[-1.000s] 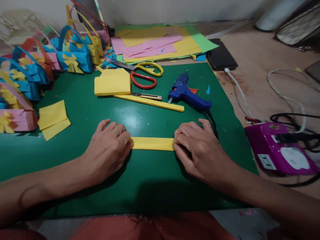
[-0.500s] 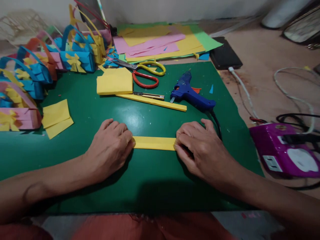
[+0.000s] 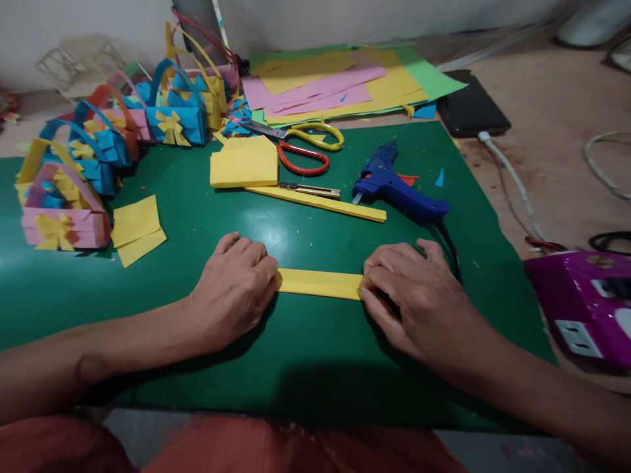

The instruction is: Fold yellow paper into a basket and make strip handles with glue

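Observation:
A folded strip of yellow paper (image 3: 319, 283) lies across the green board, its two ends covered by my fingers. My left hand (image 3: 238, 289) is closed on the strip's left end, fingertips pressed together. At the right end, my right hand (image 3: 414, 295) pinches the paper between thumb and fingers. Beyond the strip are a second narrow yellow strip (image 3: 340, 207), a box cutter (image 3: 315, 191), a folded yellow paper piece (image 3: 244, 164) and scissors (image 3: 304, 159) with one red and one yellow handle. A blue glue gun (image 3: 401, 187) rests behind my right hand.
Small paper baskets with bows (image 3: 66, 228) crowd the left side of the green board (image 3: 211, 387). Two yellow paper squares (image 3: 139, 226) lie near them. Coloured sheets (image 3: 340, 85) are stacked at the back, beside a black phone (image 3: 473, 105) on a cable. A purple power box (image 3: 566, 295) stands right.
The whole view has shifted, so things appear farther right and more of the baskets shows at left. Both hands keep their hold on the yellow strip, with little visible movement.

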{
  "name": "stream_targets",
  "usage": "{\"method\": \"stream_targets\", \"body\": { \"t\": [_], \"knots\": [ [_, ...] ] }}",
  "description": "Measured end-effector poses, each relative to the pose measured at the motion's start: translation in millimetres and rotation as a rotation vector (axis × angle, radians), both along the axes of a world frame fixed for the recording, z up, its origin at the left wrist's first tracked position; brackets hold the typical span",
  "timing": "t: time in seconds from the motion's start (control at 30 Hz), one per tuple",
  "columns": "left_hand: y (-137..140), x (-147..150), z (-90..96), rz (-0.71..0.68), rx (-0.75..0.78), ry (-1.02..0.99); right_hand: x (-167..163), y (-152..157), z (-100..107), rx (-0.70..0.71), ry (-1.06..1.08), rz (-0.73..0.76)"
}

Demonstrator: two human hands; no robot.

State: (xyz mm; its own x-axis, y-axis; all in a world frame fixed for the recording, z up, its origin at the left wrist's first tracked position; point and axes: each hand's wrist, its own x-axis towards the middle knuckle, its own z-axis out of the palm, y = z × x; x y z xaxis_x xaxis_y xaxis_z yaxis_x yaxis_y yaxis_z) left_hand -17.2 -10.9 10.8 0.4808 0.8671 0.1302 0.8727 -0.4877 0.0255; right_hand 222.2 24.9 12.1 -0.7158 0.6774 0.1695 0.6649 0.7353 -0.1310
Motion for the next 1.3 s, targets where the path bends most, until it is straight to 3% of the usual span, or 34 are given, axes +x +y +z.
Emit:
{"method": "stream_targets", "body": {
  "t": [0.17, 0.37, 0.63, 0.87, 1.13, 1.3],
  "knots": [
    [-2, -2, 0.7, 0.002, -0.031, 0.012, 0, -4, 1, -0.007, -0.033, -0.018],
    [-9, -5, 2.5, -0.140, 0.110, 0.143, -6, -12, 5, 0.234, -0.187, 0.128],
    [-13, -9, 8.0, -0.299, 0.137, 0.286, -15, -18, 4, 0.355, -0.334, 0.210],
    [-14, -10, 7.9, -0.262, 0.109, 0.310, -6, -19, 4, 0.420, -0.326, 0.287],
    [-20, -20, 0.4, -0.227, 0.147, 0.187, 26, -26, 5, 0.428, -0.340, 0.175],
    [-19, -26, -3.2, -0.231, 0.156, 0.137, 30, -27, 5, 0.481, -0.342, 0.203]
  ]
}}
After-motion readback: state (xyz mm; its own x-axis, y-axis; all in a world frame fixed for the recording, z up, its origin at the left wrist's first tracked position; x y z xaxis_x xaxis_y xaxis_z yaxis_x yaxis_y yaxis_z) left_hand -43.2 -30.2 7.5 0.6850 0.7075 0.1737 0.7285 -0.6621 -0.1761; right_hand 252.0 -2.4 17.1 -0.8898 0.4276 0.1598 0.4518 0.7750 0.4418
